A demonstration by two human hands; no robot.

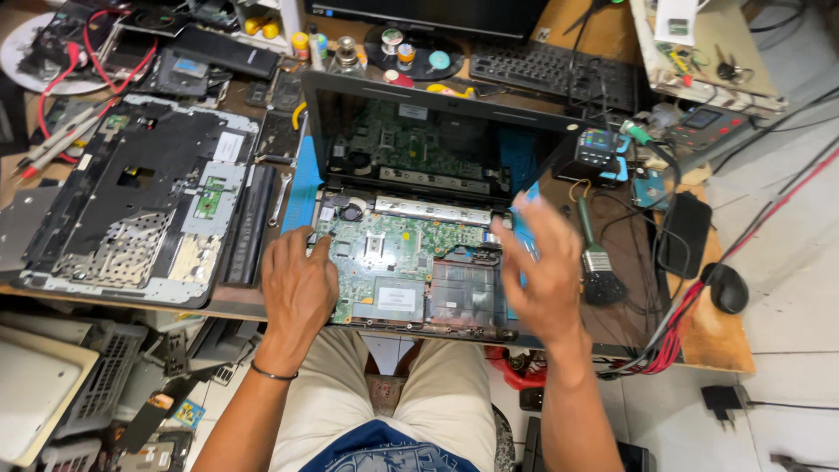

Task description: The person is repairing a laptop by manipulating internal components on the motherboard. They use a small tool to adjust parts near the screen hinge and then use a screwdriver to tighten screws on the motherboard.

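Head view, looking down at a laptop under disassembly. Left hand [299, 284] rests palm-down, fingers loosely curled and gripping nothing, on the near-left corner of the exposed green motherboard [384, 253], steadying the opened laptop base [411, 328]. Right hand [546, 271] hovers open and motion-blurred above the base's right edge, fingers spread, holding nothing and apparently not touching the board. The step in hand appears to be work on the bared board; the next move likely calls for a careful fingertip grip on a small part or connector, avoiding strain on the board. Just right of the right hand lies a brush [597, 262] on the counter [708, 336]; beyond the hands the dark screen [437, 131] stands tilted back. Well left of the left hand lies a removed laptop cover [131, 210].
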